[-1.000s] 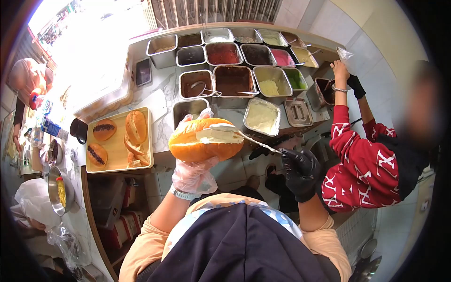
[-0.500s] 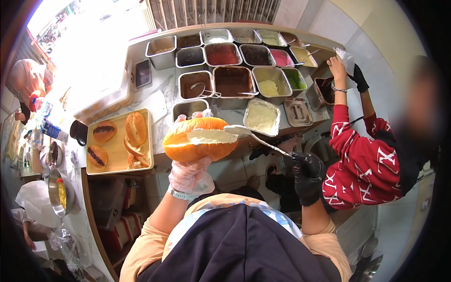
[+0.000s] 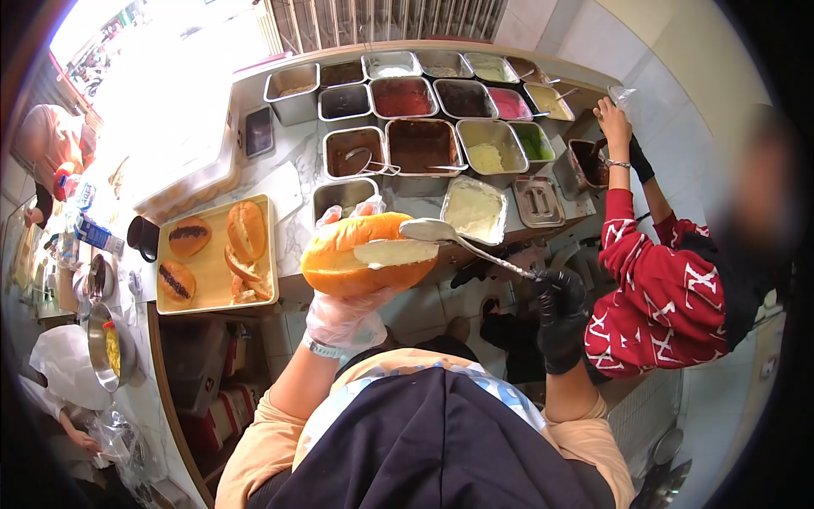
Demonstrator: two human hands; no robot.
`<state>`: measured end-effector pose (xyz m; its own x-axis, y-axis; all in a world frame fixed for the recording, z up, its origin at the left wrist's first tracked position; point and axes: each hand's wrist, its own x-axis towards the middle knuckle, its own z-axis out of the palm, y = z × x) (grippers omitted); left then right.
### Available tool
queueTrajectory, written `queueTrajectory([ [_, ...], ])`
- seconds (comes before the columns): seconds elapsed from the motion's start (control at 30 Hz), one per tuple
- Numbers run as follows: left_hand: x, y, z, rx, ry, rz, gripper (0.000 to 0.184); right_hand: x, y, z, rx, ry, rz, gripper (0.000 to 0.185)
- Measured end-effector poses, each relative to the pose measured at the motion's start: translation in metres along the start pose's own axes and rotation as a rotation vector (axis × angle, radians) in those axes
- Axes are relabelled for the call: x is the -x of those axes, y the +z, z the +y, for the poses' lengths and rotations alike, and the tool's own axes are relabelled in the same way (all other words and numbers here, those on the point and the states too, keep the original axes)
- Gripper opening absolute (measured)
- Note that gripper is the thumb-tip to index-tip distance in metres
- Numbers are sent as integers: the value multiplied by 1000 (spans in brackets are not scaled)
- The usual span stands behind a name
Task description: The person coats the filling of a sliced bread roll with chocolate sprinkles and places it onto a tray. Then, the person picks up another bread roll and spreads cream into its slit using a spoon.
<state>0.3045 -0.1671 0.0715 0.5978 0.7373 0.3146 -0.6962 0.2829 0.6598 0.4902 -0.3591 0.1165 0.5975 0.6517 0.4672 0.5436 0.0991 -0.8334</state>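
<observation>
A large split bun [image 3: 339, 270] with white cream [image 3: 390, 253] along its cut rests in my left hand [image 3: 346, 318], whose clear plastic glove wraps round it from below and behind. My right hand [image 3: 561, 310], in a black glove, is closed on the handle of a long spoon [image 3: 483, 254]. The spoon's cream-smeared head touches or lies just over the right end of the cut. Beyond the bun stands a metal tub of white cream [image 3: 475, 209], with an empty-looking metal tub [image 3: 326, 197] partly hidden behind my left fingers.
Rows of metal tubs [image 3: 422, 146] with coloured fillings line the counter. A yellow tray [image 3: 216, 304] of buns and a black mug [image 3: 142, 237] stand left. On the right, a co-worker in a red sleeve [image 3: 623, 246] reaches to the counter. Other people are at far left.
The bun shifted left, then slightly back right. My right hand and the spoon moved right, and the spoon's head now shows its rounded side. The co-worker's hands moved a little.
</observation>
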Motion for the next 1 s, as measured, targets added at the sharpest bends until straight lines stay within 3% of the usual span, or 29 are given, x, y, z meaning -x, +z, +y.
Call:
queueTrajectory([
  [0.1,-3,-4,-2,-75,80,-26,101,-9,1,-3,-276,252,-32,18],
  [0.17,-7,-4,5,-470,160,-107,98,-23,-6,-1,-366,349,-154,19],
  [0.27,-6,-3,16,-1035,275,-152,92,-28,-13,-1,-528,678,-248,14],
  [0.33,-5,-2,18,-1176,305,-117,87,-31,-15,-1,-420,670,-284,13],
  [0.4,-1,-2,16,-1086,292,-54,83,-35,-21,0,-291,663,-358,12],
  [0.53,-2,-10,4,-1186,477,-16,72,-51,-32,-5,-141,645,-474,14],
  [0.67,1,-11,0,-1146,469,-3,69,-66,-30,-37,90,728,-560,16],
  [0.77,3,-10,0,-1313,354,-1,72,-65,-26,-29,79,545,-540,18],
  [0.83,2,-9,-3,-1323,378,9,75,-68,-22,-33,60,585,-541,19],
  [1.0,-3,-13,-9,-1111,620,19,80,-61,-17,-42,10,503,-553,18],
])
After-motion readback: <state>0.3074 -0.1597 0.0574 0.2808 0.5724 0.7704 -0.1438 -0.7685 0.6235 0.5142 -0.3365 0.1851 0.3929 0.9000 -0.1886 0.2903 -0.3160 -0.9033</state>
